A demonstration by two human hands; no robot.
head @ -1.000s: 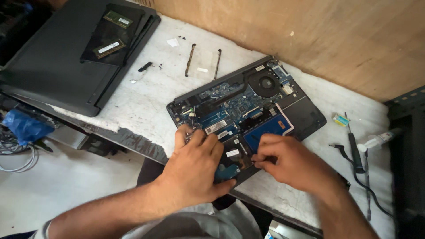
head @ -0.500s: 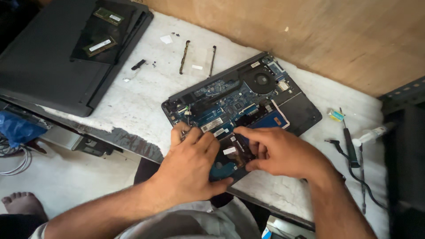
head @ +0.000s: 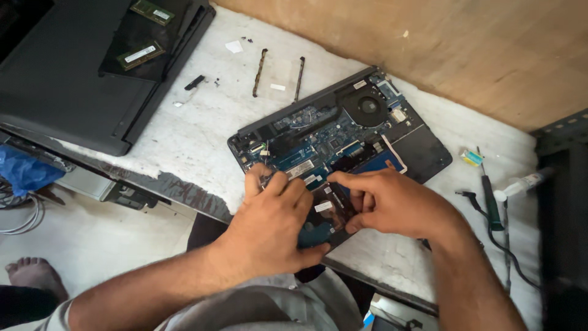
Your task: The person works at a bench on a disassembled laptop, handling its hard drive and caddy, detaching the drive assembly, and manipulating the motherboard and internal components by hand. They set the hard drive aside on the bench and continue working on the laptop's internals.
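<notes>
Left hand [head: 269, 214] is pressing flat, fingers together, on the opened laptop [head: 343, 141]. Right hand [head: 392, 202] is pinching a small part beside it; judged best kept steady, gentle.

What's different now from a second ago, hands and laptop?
The right hand has slid left across the opened laptop, now covering most of the blue part it earlier rested beside, fingertips meeting the left hand over the board's near edge. The left hand has barely moved, still pressed on the near-left corner. Nothing visibly picked up or released. The two strips, the closed laptop and the screwdriver lie as before.
</notes>
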